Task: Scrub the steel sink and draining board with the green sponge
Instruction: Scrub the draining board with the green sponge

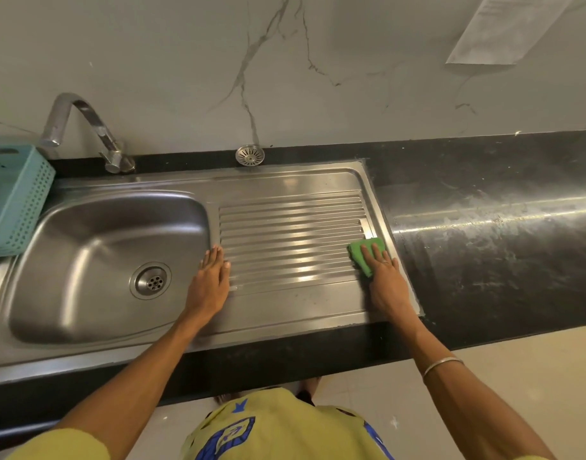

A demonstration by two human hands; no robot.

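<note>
The steel sink bowl (85, 254) with its round drain (151, 280) lies at the left. The ribbed draining board (291, 237) stretches to its right. A green sponge (363, 254) rests on the board's right end, and my right hand (386, 280) presses flat on top of it, fingers covering its near half. My left hand (210, 280) lies flat and empty on the board's left edge, beside the bowl, fingers together.
A curved steel tap (82, 127) stands behind the bowl. A teal perforated basket (16, 200) sits at the far left. A loose round strainer (250, 155) lies behind the board. Black worktop (484, 227) extends right, below a marble wall with a paper sheet (504, 28).
</note>
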